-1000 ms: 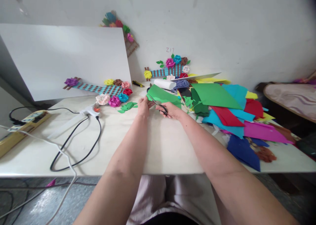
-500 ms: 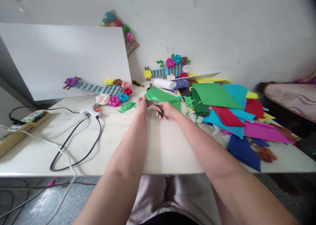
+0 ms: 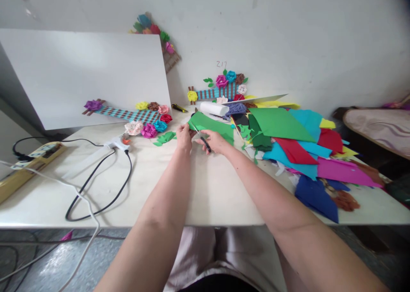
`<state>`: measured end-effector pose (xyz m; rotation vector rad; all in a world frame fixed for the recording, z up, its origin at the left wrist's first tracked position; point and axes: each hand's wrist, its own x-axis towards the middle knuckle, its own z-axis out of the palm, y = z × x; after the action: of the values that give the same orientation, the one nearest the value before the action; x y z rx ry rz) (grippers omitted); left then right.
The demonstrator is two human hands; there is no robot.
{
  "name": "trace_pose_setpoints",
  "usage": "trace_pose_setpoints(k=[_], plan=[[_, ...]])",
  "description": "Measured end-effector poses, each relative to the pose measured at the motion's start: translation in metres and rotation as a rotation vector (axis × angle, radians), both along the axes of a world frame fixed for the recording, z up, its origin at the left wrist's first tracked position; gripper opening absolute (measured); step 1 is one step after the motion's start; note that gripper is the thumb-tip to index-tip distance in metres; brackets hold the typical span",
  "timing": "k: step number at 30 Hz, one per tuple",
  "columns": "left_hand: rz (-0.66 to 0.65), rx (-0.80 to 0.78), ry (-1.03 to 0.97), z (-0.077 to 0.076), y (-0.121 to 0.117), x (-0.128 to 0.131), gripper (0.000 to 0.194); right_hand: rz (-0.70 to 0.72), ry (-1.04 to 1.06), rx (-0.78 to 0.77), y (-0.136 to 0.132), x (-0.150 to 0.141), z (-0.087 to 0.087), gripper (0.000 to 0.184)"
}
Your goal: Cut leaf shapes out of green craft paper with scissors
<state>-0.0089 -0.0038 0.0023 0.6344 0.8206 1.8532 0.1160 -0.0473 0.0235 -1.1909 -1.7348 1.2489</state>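
My left hand (image 3: 185, 137) pinches the near left corner of a green paper sheet (image 3: 213, 125), held a little above the table. In my right hand (image 3: 213, 141) is a pair of scissors (image 3: 203, 139) with dark handles. Their blades point up and to the left, at the sheet's edge close to my left fingertips. How far the blades are apart is too small to tell. Just left of my left hand lie several cut green leaf shapes (image 3: 165, 138) on the white table (image 3: 221, 194).
Coloured sheets (image 3: 282, 123) and scraps are heaped at the right. Behind my hands lie a white roll (image 3: 214, 109), purple yarn (image 3: 236, 108) and a yellow-black cutter (image 3: 179, 108). Flower-trimmed woven pieces (image 3: 128, 114) stand at the left and back. A glue gun (image 3: 118, 144) and cables lie left.
My right hand and the scissors have moved slightly left, and the scissors have turned a little steeper. The left hand, still on the green sheet, has shifted slightly left.
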Motion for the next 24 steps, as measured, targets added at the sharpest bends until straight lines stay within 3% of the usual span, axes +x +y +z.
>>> trace_pose_setpoints(k=[5, 13, 19, 24], plan=[[-0.035, 0.02, 0.011, 0.002, -0.002, 0.003, 0.019, 0.032, -0.047, -0.017, -0.002, 0.009, 0.009, 0.039], [0.03, -0.055, 0.04, 0.001, 0.0, 0.002, 0.017, -0.048, -0.153, 0.23, 0.008, 0.01, -0.002, 0.066], [0.01, -0.037, 0.075, 0.0, 0.0, 0.002, 0.018, 0.023, -0.114, 0.038, 0.001, 0.013, 0.005, 0.08], [-0.04, -0.033, 0.094, 0.003, -0.001, 0.002, 0.02, 0.09, -0.015, -0.03, 0.002, 0.023, 0.01, 0.075]])
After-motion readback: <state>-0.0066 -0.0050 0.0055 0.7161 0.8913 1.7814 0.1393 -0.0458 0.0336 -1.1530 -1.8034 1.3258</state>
